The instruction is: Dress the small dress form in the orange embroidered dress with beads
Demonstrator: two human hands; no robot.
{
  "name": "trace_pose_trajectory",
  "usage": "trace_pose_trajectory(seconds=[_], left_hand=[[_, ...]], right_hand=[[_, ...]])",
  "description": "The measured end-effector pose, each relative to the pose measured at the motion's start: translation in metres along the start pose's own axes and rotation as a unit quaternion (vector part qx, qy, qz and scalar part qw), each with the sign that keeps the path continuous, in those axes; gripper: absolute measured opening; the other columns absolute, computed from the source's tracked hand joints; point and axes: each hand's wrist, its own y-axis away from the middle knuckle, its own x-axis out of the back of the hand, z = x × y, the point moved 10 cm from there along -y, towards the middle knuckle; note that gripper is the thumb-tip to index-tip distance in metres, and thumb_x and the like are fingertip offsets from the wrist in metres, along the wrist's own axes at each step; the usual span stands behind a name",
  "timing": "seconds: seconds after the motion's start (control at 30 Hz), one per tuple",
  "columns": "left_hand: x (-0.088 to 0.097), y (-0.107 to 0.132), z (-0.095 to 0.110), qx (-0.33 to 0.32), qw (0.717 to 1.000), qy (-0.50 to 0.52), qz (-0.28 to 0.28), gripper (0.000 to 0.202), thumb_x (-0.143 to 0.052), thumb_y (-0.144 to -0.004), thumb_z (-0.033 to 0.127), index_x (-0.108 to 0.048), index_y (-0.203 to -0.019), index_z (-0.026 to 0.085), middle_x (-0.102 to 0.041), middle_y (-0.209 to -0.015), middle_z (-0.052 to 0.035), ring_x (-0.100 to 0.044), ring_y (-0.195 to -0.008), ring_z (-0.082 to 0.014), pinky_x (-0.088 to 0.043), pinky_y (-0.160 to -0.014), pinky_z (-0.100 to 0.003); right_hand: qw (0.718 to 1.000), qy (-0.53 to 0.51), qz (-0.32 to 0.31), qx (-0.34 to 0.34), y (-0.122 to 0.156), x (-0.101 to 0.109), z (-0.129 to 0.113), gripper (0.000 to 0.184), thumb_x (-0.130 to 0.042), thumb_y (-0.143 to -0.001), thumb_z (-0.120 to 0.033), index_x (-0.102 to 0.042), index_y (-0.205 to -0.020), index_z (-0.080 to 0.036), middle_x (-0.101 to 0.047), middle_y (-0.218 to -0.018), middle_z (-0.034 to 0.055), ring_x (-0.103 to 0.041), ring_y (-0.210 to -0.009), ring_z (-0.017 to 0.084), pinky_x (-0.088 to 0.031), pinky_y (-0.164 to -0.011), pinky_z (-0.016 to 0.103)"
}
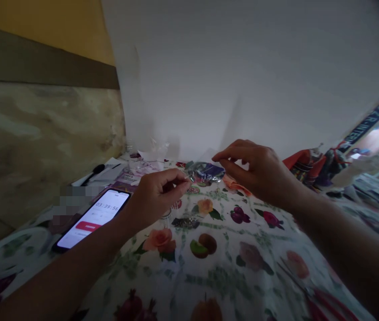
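My left hand (156,196) is raised over the fruit-patterned tablecloth (209,267), its thumb and forefinger pinched together on something too small to name, perhaps a thin thread. My right hand (256,169) hovers a little to the right, fingers curled and pinched near the same height. Between the two hands, further back on the table, lies a small clear plastic bag (206,172) with dark contents. A small dark heap of tiny items (185,221) rests on the cloth just below my left hand.
A phone (92,218) with a lit timer screen lies at the left. A white wall stands close behind the table, with clear plastic wrappers (142,160) at its foot. Orange cloth and cluttered items (313,167) sit at the right.
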Motion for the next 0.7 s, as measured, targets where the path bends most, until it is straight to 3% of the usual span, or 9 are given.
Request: trace_pose_trajectory(seconds=[0.27,0.43,0.7], left_hand=[[-0.013,-0.001,-0.007,0.044,0.993,0.093,-0.055,0.015,-0.064,-0.089,0.03,-0.066,-0.082,0.017,-0.057,-0.067,0.0037,-0.052,-0.059,-0.0076,-0.042,-0.054,-0.017],[-0.014,0.001,-0.004,0.039,0.992,0.105,-0.063,0.011,-0.063,-0.088,0.025,-0.067,-0.082,0.017,-0.057,-0.064,0.0052,-0.052,-0.055,-0.0055,-0.04,-0.051,-0.015],[-0.014,-0.003,-0.008,0.04,0.991,0.107,-0.063,0.01,-0.064,-0.086,0.026,-0.067,-0.079,0.018,-0.055,-0.06,0.0052,-0.048,-0.051,-0.0062,-0.038,-0.048,-0.017]], right_hand=[[0.997,0.044,0.011,0.055,-0.004,0.0,-0.008,0.018,-0.059,-0.092,-0.017,-0.076,-0.096,-0.02,-0.075,-0.094,0.0071,-0.067,-0.089,0.022,-0.052,-0.076,0.036],[0.992,0.077,0.021,0.093,-0.004,-0.002,-0.014,0.017,-0.058,-0.093,-0.017,-0.075,-0.092,-0.019,-0.073,-0.091,0.0084,-0.065,-0.087,0.022,-0.051,-0.075,0.036],[0.991,0.084,0.031,0.095,-0.003,0.002,-0.016,0.007,-0.065,-0.09,-0.016,-0.072,-0.09,-0.02,-0.07,-0.088,0.0059,-0.063,-0.082,0.02,-0.049,-0.07,0.035]])
